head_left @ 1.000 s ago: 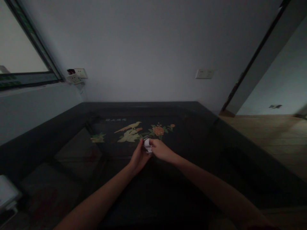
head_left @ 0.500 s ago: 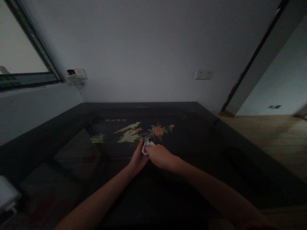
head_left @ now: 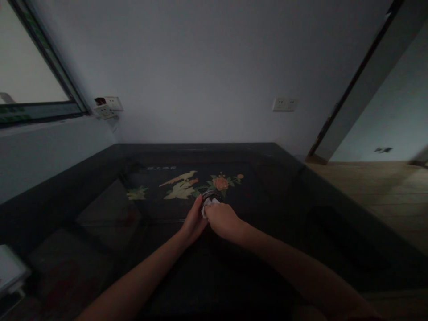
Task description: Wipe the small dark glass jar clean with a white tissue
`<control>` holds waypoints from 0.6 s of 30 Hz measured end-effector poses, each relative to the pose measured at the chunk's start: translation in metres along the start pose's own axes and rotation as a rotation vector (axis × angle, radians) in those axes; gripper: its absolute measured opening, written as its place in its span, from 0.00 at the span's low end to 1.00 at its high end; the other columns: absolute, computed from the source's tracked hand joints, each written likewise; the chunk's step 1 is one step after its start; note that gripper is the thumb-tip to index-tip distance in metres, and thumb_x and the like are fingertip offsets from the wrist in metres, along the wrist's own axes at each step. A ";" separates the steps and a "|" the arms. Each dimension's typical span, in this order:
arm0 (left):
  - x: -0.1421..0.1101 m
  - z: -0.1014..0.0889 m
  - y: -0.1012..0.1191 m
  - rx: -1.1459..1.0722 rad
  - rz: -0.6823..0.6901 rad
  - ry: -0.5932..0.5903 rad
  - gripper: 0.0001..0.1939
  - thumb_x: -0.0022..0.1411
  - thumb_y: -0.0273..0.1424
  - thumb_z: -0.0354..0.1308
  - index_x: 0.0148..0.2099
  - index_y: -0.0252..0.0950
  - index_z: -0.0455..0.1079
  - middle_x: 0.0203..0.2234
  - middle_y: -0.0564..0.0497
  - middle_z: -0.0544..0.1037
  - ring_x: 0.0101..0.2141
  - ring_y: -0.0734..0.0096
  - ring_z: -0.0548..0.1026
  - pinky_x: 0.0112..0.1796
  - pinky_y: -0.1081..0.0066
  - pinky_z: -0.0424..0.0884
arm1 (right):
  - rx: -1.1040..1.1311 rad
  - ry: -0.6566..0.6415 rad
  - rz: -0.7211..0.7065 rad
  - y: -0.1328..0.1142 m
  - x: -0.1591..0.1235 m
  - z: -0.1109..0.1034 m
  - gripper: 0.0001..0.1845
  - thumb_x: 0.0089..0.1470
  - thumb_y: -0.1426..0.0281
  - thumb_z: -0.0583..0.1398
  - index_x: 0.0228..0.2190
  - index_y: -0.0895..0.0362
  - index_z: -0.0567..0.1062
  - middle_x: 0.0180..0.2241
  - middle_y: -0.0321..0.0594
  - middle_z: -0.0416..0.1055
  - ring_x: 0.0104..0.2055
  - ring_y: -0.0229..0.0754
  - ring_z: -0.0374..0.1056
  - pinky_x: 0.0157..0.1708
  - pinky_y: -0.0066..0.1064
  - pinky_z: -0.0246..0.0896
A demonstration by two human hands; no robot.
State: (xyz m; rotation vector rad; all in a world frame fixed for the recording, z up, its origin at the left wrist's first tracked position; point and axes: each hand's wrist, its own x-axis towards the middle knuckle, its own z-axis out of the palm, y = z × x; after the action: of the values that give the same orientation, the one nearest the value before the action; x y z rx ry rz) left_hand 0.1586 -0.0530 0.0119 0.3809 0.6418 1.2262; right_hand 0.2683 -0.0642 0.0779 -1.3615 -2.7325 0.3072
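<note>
Head view | my left hand [head_left: 193, 220], fingers closed around a dark shiny object [head_left: 211, 194], its full shape hidden | my right hand [head_left: 226, 219], fingers gripping a crumpled white tissue [head_left: 212, 202] against it | both over the counter [head_left: 267, 196], near the flower picture [head_left: 220, 183]

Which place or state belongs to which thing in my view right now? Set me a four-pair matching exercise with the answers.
Column one
1. White wad
2. Large printed flower
3. Paired sockets
4. White box-like item

Column two
A. Fixed to the back wall
B. Partly cut off by the picture's left edge
C. Held in the right grip
D. Orange, part of the picture on the dark tabletop

Right pairs
1-C, 2-D, 3-A, 4-B
</note>
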 end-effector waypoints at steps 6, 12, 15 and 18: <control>0.002 -0.002 0.001 -0.033 0.020 0.024 0.13 0.65 0.35 0.48 0.39 0.33 0.71 0.32 0.48 0.78 0.32 0.70 0.76 0.39 0.69 0.70 | 0.282 0.048 0.073 0.017 0.015 0.003 0.14 0.51 0.81 0.49 0.35 0.63 0.73 0.37 0.50 0.75 0.38 0.43 0.71 0.35 0.28 0.61; 0.003 -0.001 0.004 -0.074 0.025 0.048 0.15 0.66 0.35 0.47 0.38 0.32 0.72 0.31 0.48 0.78 0.31 0.72 0.76 0.39 0.71 0.70 | 0.444 0.093 0.053 0.020 0.022 0.010 0.14 0.50 0.82 0.49 0.34 0.62 0.72 0.37 0.45 0.75 0.37 0.38 0.70 0.33 0.23 0.59; 0.002 0.001 0.004 -0.040 0.023 0.038 0.16 0.66 0.35 0.47 0.37 0.32 0.72 0.31 0.47 0.78 0.34 0.69 0.76 0.42 0.68 0.70 | 0.424 0.089 0.054 0.016 0.018 0.009 0.13 0.51 0.80 0.49 0.33 0.61 0.72 0.36 0.47 0.75 0.36 0.41 0.71 0.33 0.26 0.59; -0.001 0.003 0.004 -0.010 -0.010 0.017 0.18 0.66 0.37 0.46 0.37 0.31 0.73 0.31 0.45 0.79 0.38 0.65 0.76 0.44 0.67 0.69 | 0.227 0.036 0.027 0.009 0.010 0.004 0.14 0.52 0.79 0.49 0.37 0.61 0.72 0.37 0.50 0.75 0.38 0.44 0.72 0.34 0.30 0.61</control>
State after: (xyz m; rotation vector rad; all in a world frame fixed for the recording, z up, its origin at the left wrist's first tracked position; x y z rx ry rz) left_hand 0.1572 -0.0526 0.0174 0.3596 0.6513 1.2240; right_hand 0.2683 -0.0518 0.0719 -1.3297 -2.5581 0.5688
